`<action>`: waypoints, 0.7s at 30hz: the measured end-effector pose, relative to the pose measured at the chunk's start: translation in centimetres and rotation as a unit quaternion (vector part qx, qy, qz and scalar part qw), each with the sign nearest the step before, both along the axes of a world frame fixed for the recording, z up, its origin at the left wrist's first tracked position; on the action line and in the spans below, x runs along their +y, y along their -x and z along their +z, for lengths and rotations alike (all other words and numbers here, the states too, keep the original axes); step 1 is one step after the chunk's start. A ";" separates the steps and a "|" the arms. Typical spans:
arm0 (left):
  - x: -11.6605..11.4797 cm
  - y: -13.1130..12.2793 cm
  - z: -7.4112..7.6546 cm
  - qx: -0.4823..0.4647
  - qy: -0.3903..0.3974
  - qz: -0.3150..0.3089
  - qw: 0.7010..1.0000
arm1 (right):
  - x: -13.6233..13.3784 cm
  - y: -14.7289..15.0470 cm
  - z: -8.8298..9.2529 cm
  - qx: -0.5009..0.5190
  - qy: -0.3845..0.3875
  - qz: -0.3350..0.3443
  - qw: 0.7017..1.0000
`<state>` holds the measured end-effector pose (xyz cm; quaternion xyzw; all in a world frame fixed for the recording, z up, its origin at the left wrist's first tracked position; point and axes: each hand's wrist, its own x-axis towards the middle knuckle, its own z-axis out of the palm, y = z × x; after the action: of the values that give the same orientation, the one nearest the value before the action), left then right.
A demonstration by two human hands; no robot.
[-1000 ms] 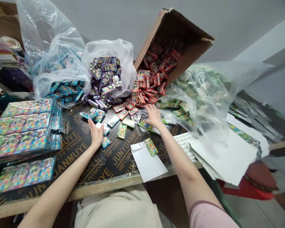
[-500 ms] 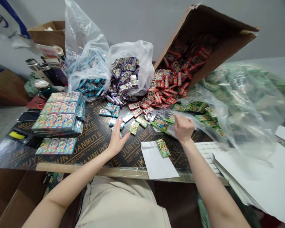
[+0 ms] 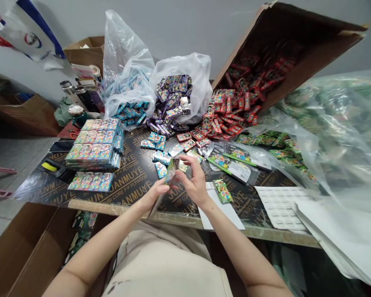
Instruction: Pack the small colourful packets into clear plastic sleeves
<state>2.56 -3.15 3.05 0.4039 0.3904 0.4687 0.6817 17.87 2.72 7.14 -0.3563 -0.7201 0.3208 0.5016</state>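
1. Head view: left hand (image 3: pixel 153 197) grasping bag (image 3: pixel 172 170), clear plastic with green top, held tilted above table (image 3: pixel 126 163) near the front edge.
2. Right hand (image 3: pixel 195 182) beside it, fingers curled at the bag's upper part; can't tell if they pinch it.
3. Blue packs (image 3: pixel 160 157) loose on table, just beyond the bag.
4. Flat bags (image 3: pixel 221 163), green-topped, two, overlapping, right of the hands.
5. White paper (image 3: pixel 228 211) partly under right forearm, green pack (image 3: pixel 223 191) on it.
6. Left: stack (image 3: pixel 94 144) of multicolour sets.
7. Behind: purple packs (image 3: pixel 173 93) spilling from plastic, red packs (image 3: pixel 227 111) spilling from tilted carton (image 3: pixel 320 62).
8. Right: label sheet (image 3: pixel 280 206).
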 end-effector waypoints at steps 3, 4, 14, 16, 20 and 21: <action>-0.7 0.9 -0.2 -0.003 0.033 -0.019 0.999 | 0.9 -0.5 0.2 -0.060 0.003 0.057 0.997; -0.9 1.0 0.0 -0.006 0.041 -0.020 0.999 | 1.0 -0.6 0.3 -0.083 -0.008 0.067 0.994; -1.6 1.4 1.7 0.022 0.013 -0.039 0.999 | 1.2 -2.3 0.5 -0.248 0.026 0.212 0.945; -1.7 1.2 1.4 0.028 0.019 -0.028 0.999 | 1.2 -2.3 0.1 -0.231 0.050 0.208 0.949; -1.7 1.3 1.3 0.005 0.075 0.026 0.997 | 1.1 -1.7 -1.2 -0.093 0.091 0.083 0.988; -1.6 1.4 1.4 0.000 0.091 0.037 0.995 | 0.9 -1.4 -1.7 -0.042 0.123 0.054 0.990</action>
<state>1.18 -4.80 4.43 0.3258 0.4459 0.4562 0.6978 19.29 3.63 5.48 -0.3891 -0.7137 0.4186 0.4051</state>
